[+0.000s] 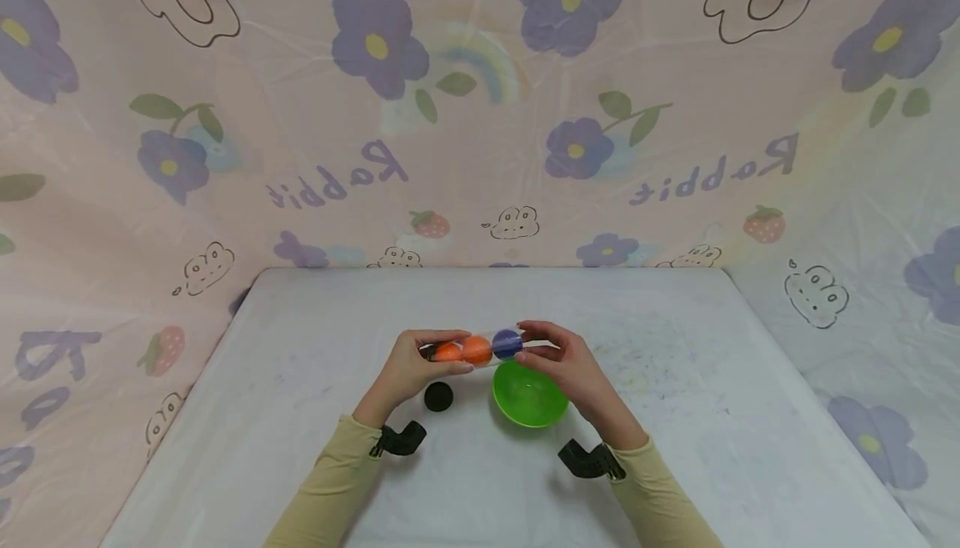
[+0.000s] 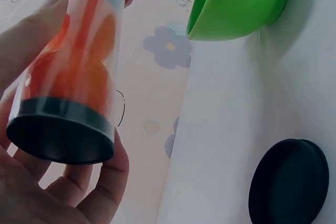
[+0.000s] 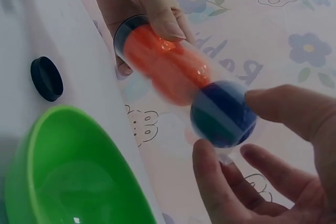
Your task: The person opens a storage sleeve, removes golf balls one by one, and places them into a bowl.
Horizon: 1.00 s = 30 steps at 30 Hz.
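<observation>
Clear tube [image 1: 477, 348] held level above the table [image 1: 300, 414], just over the green bowl [image 1: 529, 395]. Left hand [image 1: 411, 367] grips its black-capped end, fingers curled round it. Right hand [image 1: 564, 362] pinches the open end by the blue ball [image 1: 507, 344]; two orange balls [image 1: 467, 350] sit behind. Black lid [image 1: 438, 396] lies on table, beside bowl.

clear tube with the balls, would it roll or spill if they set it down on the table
Probably it would roll: the clear tube is round and held lying sideways. The blue ball sits at the end by the right hand, and the black cap lies on the table, so that end looks open; the balls could slip out. It looks light, thin plastic.
</observation>
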Each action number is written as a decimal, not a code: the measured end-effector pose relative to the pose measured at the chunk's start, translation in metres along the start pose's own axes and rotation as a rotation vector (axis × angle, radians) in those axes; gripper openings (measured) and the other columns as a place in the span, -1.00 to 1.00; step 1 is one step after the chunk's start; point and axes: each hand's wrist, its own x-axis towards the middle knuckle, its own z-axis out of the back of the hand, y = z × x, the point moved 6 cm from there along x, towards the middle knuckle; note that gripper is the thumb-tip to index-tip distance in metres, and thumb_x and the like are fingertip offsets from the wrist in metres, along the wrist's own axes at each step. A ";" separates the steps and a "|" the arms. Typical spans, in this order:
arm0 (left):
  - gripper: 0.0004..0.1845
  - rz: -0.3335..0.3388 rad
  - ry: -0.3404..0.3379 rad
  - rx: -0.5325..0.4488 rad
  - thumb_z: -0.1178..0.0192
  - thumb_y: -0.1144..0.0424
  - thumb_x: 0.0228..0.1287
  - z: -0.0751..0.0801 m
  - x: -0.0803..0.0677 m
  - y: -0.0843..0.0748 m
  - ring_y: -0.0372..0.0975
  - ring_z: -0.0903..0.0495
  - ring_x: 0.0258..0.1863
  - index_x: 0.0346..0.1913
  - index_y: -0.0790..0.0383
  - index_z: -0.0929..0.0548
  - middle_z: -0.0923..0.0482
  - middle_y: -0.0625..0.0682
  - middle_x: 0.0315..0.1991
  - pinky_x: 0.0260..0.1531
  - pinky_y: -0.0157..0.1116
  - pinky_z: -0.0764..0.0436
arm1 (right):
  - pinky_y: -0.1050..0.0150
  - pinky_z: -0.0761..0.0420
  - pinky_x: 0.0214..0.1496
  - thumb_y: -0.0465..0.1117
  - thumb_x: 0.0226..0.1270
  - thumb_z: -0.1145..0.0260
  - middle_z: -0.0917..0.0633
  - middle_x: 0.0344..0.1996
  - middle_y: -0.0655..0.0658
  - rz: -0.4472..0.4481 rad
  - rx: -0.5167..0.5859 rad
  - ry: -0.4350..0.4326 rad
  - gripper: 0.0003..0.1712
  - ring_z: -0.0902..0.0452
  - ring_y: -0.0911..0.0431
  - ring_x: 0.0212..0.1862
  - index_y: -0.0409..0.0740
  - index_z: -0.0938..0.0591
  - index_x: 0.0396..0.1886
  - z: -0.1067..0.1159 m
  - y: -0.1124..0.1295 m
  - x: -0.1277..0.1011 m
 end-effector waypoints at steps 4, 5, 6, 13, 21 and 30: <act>-0.50 -0.029 0.008 0.033 -0.49 0.31 0.00 -0.001 0.000 0.001 -0.13 -0.56 -0.02 0.07 0.30 -0.66 -0.62 0.09 0.02 -0.10 -0.31 -0.57 | 0.01 -0.52 0.10 -0.20 0.22 -0.41 -0.52 0.07 -0.24 -0.008 0.009 0.003 -0.41 -0.60 0.00 0.00 -0.17 -0.48 0.25 0.000 -0.005 -0.001; -0.50 -0.034 0.009 0.045 -0.49 0.30 0.00 -0.001 0.000 0.001 -0.13 -0.56 -0.03 0.07 0.29 -0.66 -0.62 0.08 0.02 -0.10 -0.30 -0.57 | 0.00 -0.51 0.11 -0.19 0.23 -0.40 -0.51 0.08 -0.24 -0.011 0.012 0.004 -0.40 -0.60 0.00 0.00 -0.18 -0.47 0.25 0.000 -0.006 -0.001; -0.50 -0.038 0.010 0.051 -0.49 0.30 0.00 -0.001 0.000 0.001 -0.13 -0.56 -0.03 0.07 0.29 -0.66 -0.62 0.09 0.02 -0.10 -0.29 -0.57 | 0.00 -0.51 0.11 -0.18 0.23 -0.40 -0.51 0.08 -0.24 -0.017 0.015 0.002 -0.40 -0.60 0.00 0.00 -0.19 -0.47 0.26 0.000 -0.008 -0.001; -0.50 -0.010 0.023 0.075 -0.49 0.30 -0.02 0.000 0.002 0.003 -0.11 -0.51 0.02 0.06 0.29 -0.67 -0.61 0.05 0.03 0.01 -0.17 -0.51 | 0.11 -0.51 0.12 -0.10 0.26 -0.38 -0.51 0.15 -0.20 -0.035 0.015 0.030 -0.38 -0.56 -0.01 0.08 -0.16 -0.46 0.28 0.002 -0.015 -0.003; -0.52 -0.011 0.036 0.114 -0.50 0.32 -0.03 0.001 0.001 0.001 -0.12 -0.53 -0.02 0.03 0.30 -0.68 -0.62 0.08 0.01 -0.03 -0.18 -0.53 | 0.15 -0.47 0.17 -0.10 0.28 -0.35 -0.50 0.19 -0.20 -0.051 0.009 0.078 -0.37 -0.49 -0.02 0.16 -0.19 -0.44 0.30 0.002 -0.021 -0.004; -0.49 0.025 0.028 0.139 -0.54 0.29 -0.10 0.002 0.013 0.028 -0.13 -0.55 -0.06 0.03 0.20 -0.70 -0.64 0.02 -0.03 -0.06 -0.19 -0.55 | 0.15 -0.51 0.12 -0.13 0.28 -0.36 -0.49 0.20 -0.22 -0.049 0.014 0.090 -0.33 -0.52 -0.03 0.13 -0.30 -0.39 0.32 0.003 -0.024 -0.003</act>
